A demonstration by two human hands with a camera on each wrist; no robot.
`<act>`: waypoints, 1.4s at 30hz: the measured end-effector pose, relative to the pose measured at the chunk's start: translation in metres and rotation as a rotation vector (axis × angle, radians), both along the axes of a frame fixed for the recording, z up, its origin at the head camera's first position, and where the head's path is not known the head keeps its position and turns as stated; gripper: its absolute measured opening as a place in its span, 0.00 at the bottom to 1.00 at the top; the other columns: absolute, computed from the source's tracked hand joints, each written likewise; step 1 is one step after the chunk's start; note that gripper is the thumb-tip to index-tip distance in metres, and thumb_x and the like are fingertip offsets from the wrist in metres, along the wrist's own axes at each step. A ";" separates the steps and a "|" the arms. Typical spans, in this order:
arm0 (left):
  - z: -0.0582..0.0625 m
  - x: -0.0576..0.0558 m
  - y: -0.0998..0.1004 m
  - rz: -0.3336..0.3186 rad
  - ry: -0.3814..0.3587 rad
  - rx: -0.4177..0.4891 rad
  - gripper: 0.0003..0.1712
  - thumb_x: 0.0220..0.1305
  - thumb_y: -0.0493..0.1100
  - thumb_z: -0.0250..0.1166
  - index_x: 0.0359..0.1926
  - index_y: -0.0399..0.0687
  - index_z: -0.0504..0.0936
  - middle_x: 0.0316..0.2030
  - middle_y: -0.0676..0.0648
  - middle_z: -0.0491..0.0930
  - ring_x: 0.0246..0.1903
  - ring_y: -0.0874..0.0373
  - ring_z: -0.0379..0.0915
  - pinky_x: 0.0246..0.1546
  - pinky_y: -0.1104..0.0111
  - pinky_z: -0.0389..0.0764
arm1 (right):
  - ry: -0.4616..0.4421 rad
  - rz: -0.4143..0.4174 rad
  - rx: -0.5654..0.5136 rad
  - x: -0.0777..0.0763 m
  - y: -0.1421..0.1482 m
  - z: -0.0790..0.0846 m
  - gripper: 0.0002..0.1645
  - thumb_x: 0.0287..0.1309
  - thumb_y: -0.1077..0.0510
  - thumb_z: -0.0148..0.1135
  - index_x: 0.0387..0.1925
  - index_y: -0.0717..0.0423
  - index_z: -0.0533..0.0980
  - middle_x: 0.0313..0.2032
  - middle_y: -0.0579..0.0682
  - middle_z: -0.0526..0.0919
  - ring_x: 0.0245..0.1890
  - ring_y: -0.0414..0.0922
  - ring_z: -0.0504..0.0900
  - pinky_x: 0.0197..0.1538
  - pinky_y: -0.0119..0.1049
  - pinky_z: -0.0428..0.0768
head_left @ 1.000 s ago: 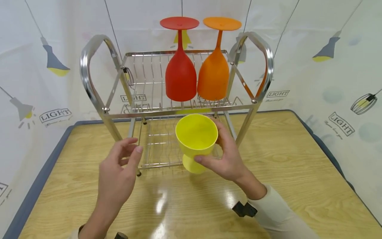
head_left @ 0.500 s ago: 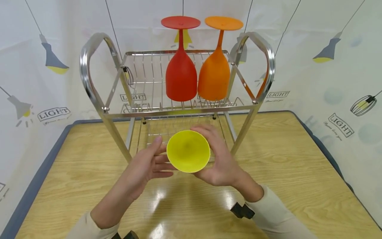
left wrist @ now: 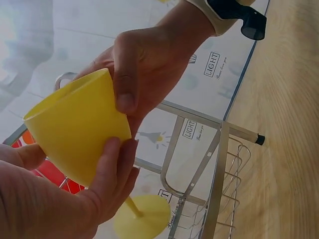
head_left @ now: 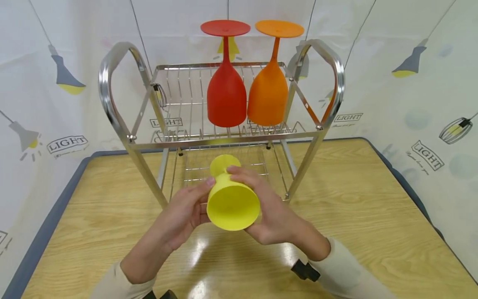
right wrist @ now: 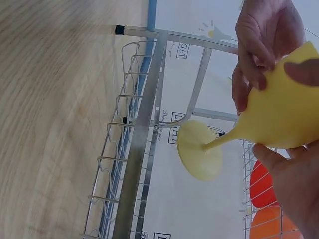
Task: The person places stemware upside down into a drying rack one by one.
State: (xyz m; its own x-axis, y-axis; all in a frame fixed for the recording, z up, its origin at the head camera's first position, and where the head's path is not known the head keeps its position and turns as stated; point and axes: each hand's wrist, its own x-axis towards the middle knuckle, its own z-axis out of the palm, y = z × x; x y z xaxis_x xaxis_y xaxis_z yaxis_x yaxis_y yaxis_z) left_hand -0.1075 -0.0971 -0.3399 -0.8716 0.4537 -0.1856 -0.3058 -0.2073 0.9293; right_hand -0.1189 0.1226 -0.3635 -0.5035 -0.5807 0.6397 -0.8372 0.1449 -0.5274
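A yellow plastic goblet is held between both hands in front of the rack, tipped so its mouth faces me and its round foot points away. My right hand grips the bowl from the right, fingers over the top near the stem and thumb below. From the other side my left hand holds the bowl, its thumb by the stem end and its fingers partly hidden under the cup. The right wrist view shows the slim stem free of both hands.
A two-tier chrome dish rack stands behind the hands on a wooden table. On its upper tier a red goblet and an orange goblet stand upside down, side by side. A lamp-patterned cloth surrounds the table.
The left hand has come in from the left and taken hold of the yellow goblet. The goblet has gone from roughly upright to tipped, mouth toward me, and shifted slightly left with the right hand.
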 end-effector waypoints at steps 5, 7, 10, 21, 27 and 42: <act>0.000 -0.001 -0.002 0.015 0.011 -0.001 0.30 0.74 0.48 0.53 0.64 0.26 0.64 0.43 0.46 0.81 0.36 0.57 0.83 0.40 0.67 0.85 | -0.101 0.022 0.103 0.007 0.004 -0.002 0.59 0.46 0.48 0.72 0.73 0.57 0.48 0.76 0.58 0.45 0.74 0.56 0.49 0.72 0.60 0.55; 0.000 -0.001 -0.003 0.025 0.022 -0.011 0.30 0.74 0.46 0.53 0.67 0.27 0.61 0.49 0.42 0.79 0.39 0.56 0.83 0.41 0.67 0.85 | -0.135 0.018 0.131 0.009 0.005 -0.002 0.61 0.52 0.35 0.66 0.74 0.56 0.45 0.77 0.56 0.40 0.76 0.55 0.45 0.72 0.61 0.52; 0.000 0.000 -0.002 0.044 0.053 -0.049 0.32 0.72 0.43 0.56 0.69 0.30 0.59 0.57 0.36 0.73 0.44 0.55 0.81 0.45 0.66 0.84 | -0.193 0.000 0.145 0.012 0.006 -0.003 0.63 0.56 0.23 0.50 0.76 0.55 0.40 0.77 0.53 0.35 0.76 0.53 0.40 0.72 0.63 0.49; -0.007 0.009 0.007 0.113 0.235 -0.363 0.49 0.55 0.39 0.73 0.74 0.46 0.57 0.62 0.42 0.66 0.56 0.46 0.72 0.50 0.61 0.82 | -0.411 -0.056 0.178 0.016 0.002 -0.008 0.62 0.54 0.17 0.43 0.77 0.43 0.33 0.77 0.43 0.34 0.76 0.49 0.41 0.70 0.65 0.52; -0.010 0.011 0.011 0.134 0.306 -0.469 0.53 0.52 0.41 0.76 0.74 0.44 0.55 0.63 0.43 0.63 0.57 0.44 0.71 0.51 0.60 0.82 | -0.433 -0.079 0.205 0.015 0.003 -0.008 0.59 0.57 0.23 0.50 0.77 0.39 0.35 0.77 0.44 0.38 0.74 0.49 0.51 0.66 0.60 0.65; -0.020 0.016 0.015 0.275 0.975 -0.829 0.52 0.42 0.40 0.80 0.69 0.42 0.64 0.61 0.43 0.72 0.60 0.48 0.69 0.58 0.50 0.74 | -0.370 -0.060 0.156 0.011 0.006 -0.007 0.52 0.63 0.52 0.62 0.77 0.43 0.41 0.76 0.46 0.47 0.73 0.47 0.55 0.72 0.52 0.60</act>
State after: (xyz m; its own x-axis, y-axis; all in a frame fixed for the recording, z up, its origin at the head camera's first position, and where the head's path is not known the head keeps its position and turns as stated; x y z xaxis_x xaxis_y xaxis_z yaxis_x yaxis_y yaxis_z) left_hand -0.0913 -0.0824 -0.3596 -0.8504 0.2968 0.4344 0.5217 0.5819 0.6239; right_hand -0.1080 0.1285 -0.3702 -0.7190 -0.6194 0.3151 -0.5824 0.2896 -0.7596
